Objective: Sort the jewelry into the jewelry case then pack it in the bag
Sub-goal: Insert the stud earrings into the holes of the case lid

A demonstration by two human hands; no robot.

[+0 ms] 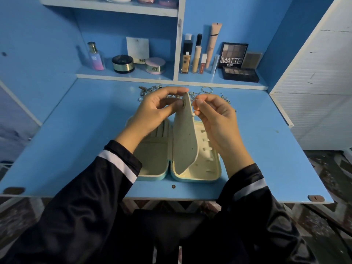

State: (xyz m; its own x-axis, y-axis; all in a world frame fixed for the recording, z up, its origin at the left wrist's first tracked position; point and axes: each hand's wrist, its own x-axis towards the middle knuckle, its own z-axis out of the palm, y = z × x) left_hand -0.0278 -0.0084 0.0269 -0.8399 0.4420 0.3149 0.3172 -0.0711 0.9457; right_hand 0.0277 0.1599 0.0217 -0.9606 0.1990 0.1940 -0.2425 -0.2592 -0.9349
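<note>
**Desk:** Where's the case from your end?

**Remote:** I've got it dead centre. The mint-green jewelry case (192,179) with its cream lining lies wide open on the blue laminate desk (76,140). Both halves are flat, close to the front edge.

**Desk:** And the hands?

**Remote:** Both busy. The left hand (154,109) pinches the top of the speckled grey-beige divider flap (184,138), thumb and forefinger right by its round metal snap. The flap stands upright from the hinge line, between the two halves.

**Desk:** Right one?

**Remote:** The right hand (215,115) has its fingers curled in, pinching a tiny white piece (194,113) against the flap's right edge. It's too small on my feed to say what it is.

**Desk:** The rest of the pieces?

**Remote:** A tangle of silver jewelry (206,89) lies on the desk just behind the hands, strung out left to right, outside the case. I see cream ring slots (162,130) in the left half and a column of small cream tabs (206,140) in the right.

**Desk:** Behind that?

**Remote:** On the shelf there's a pink-and-purple perfume bottle (95,57) at left and a black eyeshadow palette (233,56) lettered MATTE at right.
</note>
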